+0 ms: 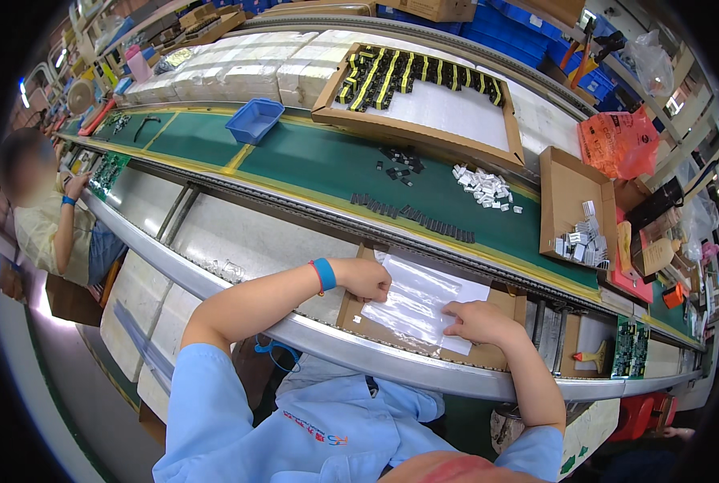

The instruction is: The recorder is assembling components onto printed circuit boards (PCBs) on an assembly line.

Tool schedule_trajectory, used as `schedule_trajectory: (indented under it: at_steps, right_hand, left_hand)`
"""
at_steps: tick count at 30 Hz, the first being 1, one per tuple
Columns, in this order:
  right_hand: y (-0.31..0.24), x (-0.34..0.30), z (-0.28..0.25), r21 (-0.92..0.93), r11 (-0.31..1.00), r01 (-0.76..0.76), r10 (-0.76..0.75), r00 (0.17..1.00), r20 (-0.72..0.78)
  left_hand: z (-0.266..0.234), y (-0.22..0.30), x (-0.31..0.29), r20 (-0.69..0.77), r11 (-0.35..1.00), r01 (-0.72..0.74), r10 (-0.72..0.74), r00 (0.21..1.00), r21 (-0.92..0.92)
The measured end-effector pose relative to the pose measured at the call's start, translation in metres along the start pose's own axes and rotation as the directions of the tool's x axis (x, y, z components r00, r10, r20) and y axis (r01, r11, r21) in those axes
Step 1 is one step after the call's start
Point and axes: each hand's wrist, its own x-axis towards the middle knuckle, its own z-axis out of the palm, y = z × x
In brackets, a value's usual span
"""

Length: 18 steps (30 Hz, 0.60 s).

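My two hands are at one clear plastic film (pixel 414 299), which lies wrinkled over one white sheet (pixel 475 291) in one shallow cardboard tray (pixel 347 312) in front of me. My left hand (pixel 365 279), above one blue wristband (pixel 324 275), is curled narrow at the film's left edge; I cannot tell whether it pinches the plastic. My right hand (pixel 483 323) is at the opposite edge, fingers loosely bent, its grip equally unclear. One small white piece (pixel 357 319) sits near the film's left side. On the green belt (pixel 311 157) beyond, I see one blue plastic bin (pixel 255 121), one pile of silver heat sinks (pixel 483 187) and one row of black components (pixel 412 216), too small to count surely. One open carton (pixel 565 177) contains more heat sinks. To my right are two green circuit boards (pixel 630 350) and one yellow-handled brush (pixel 593 357).
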Motion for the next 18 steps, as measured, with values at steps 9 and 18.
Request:
schedule_trajectory:
  at_steps: [9,18]
  right_hand:
    - [0.001,0.001,0.003,0.008,1.0,0.003,-0.003,1.0,0.002]
    - [0.003,0.001,0.005,-0.015,1.0,-0.003,0.002,1.0,-0.031]
  left_hand:
    - [0.003,-0.003,0.001,0.01,1.0,0.013,-0.013,1.0,-0.017]
    - [0.005,-0.007,0.007,0.021,0.999,0.037,-0.037,0.999,-0.028]
